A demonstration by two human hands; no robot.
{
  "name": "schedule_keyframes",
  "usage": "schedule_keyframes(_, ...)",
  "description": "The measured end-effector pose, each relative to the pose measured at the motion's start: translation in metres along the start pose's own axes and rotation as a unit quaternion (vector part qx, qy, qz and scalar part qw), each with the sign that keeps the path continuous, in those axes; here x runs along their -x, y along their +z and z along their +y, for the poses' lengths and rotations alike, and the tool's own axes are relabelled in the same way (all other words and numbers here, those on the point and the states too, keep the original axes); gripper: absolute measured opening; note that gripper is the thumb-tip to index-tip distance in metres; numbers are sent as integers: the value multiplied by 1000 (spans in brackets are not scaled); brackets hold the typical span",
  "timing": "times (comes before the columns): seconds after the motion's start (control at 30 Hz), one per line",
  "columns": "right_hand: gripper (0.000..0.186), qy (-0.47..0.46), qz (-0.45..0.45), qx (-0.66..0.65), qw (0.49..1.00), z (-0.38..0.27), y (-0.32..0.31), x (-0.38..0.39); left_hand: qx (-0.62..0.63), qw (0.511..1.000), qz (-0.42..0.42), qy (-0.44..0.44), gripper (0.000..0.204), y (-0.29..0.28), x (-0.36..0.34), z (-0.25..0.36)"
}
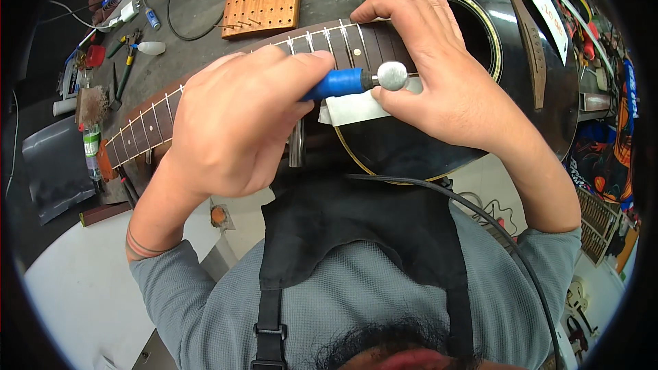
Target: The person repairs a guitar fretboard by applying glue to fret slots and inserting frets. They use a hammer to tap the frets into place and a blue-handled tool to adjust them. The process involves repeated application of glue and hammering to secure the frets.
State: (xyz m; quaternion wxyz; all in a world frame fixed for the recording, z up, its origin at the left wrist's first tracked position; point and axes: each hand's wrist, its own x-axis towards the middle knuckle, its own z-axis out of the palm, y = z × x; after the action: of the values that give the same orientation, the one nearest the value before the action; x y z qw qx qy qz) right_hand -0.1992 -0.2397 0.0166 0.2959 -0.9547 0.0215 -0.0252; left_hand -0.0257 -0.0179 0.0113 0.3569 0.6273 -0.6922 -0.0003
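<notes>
Two-handed: left hand clamped round blue tool, right hand spread over guitar. Guide the round head steadily, thumb clear.

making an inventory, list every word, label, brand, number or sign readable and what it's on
White rectangular paper card, upper right: red writing, not copied here.
Clear bottle with green label, left: print too small to read.
Small blue-and-white plastic tube, upper left: any print too small to read.
</notes>
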Motion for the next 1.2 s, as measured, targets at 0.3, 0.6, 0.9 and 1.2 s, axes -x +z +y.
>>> schedule_keyframes(0.3,70,-4,-3,-3,1000,2,0,1,-22,999,-41,-14,44,-2,-1,-2)
schedule_keyframes(0.6,69,-10,-15,25,1000,0,-6,2,-121,987,-103,-3,42,-2,-5,-1)
schedule_keyframes(0.9,71,-34,-12,46,998,4,-7,0,38,997,50,-39,37,6,0,-7)
schedule_keyframes(1.2,71,-34,-26,48,998,5,-10,-3,63,995,58,-47,25,-2,4,-6)
